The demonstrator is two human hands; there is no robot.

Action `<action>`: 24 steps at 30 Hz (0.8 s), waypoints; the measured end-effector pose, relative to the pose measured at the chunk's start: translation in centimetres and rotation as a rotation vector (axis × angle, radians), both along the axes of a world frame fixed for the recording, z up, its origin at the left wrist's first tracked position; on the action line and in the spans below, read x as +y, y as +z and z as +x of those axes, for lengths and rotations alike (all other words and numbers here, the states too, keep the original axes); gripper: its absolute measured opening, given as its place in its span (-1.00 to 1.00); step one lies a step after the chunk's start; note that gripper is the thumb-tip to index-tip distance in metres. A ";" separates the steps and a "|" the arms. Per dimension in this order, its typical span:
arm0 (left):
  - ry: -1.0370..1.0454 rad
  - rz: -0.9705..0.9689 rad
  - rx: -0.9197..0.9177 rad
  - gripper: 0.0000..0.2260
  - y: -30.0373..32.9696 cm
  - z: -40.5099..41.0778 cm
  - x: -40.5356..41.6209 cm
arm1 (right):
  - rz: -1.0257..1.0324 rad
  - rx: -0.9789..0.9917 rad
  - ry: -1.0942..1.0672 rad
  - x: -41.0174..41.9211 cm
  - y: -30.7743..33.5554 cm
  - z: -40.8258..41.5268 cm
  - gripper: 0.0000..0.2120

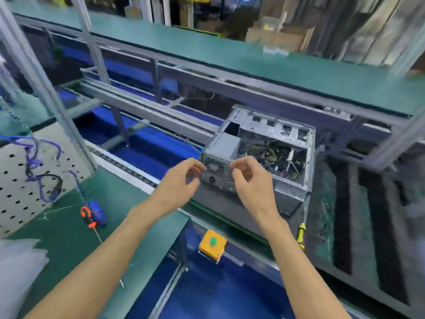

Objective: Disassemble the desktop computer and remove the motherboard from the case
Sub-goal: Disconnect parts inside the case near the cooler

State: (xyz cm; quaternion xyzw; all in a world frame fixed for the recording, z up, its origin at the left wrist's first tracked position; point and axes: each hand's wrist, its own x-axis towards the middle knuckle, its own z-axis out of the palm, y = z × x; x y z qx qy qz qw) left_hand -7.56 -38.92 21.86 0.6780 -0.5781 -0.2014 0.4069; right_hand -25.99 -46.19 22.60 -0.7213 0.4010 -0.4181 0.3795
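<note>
Both hands reach toward the computer case (259, 157). Left hand (181, 180) and right hand (250, 180) loosely curled, empty, just short of its vented near end. Case lies open-topped, cables showing inside. Judged step: start of disassembly; next, grip the case.

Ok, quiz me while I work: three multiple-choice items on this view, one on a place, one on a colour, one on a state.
1. Where does the screwdriver lie?
A. on the green mat left of the hands
B. inside the computer case
C. on the upper shelf

2. What colour is the button on the yellow box?
A. red
B. green
C. white

3. What state is the computer case in?
A. panel closed
B. open, wires showing
C. stripped bare

Answers: 1 A, its orange and black handle rests on the mat. 2 B, a green cap sits on top. 3 B, tangled wires show inside.
</note>
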 end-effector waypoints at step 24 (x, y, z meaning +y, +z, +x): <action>-0.235 0.185 0.078 -0.82 -1.4 -9.5 -24.6 | -0.028 0.281 -0.520 -18.7 -5.2 -11.1 -0.89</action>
